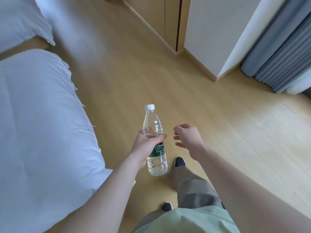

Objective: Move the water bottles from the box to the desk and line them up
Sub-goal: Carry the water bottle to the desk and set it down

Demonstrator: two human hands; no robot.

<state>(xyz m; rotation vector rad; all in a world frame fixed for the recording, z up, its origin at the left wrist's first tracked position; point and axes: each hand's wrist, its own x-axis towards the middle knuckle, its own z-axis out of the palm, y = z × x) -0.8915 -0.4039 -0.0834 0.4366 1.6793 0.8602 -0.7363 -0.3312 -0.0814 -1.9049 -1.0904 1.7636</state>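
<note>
A clear water bottle [154, 125] with a white cap and a green label is held upright over the wooden floor, in the lower middle of the view. My left hand [146, 147] is wrapped around its middle, just above the label. My right hand [187, 137] hovers a little to the right of the bottle, fingers loosely curled and apart, holding nothing. Neither the box nor the desk is in view.
A bed with white bedding [38, 128] fills the left side, with a pillow [20, 22] at the top left. A wooden wardrobe [161, 19] and white wall corner [217, 39] stand ahead. Grey curtains [282, 52] hang at the right. My legs and dark shoes [180, 162] are below.
</note>
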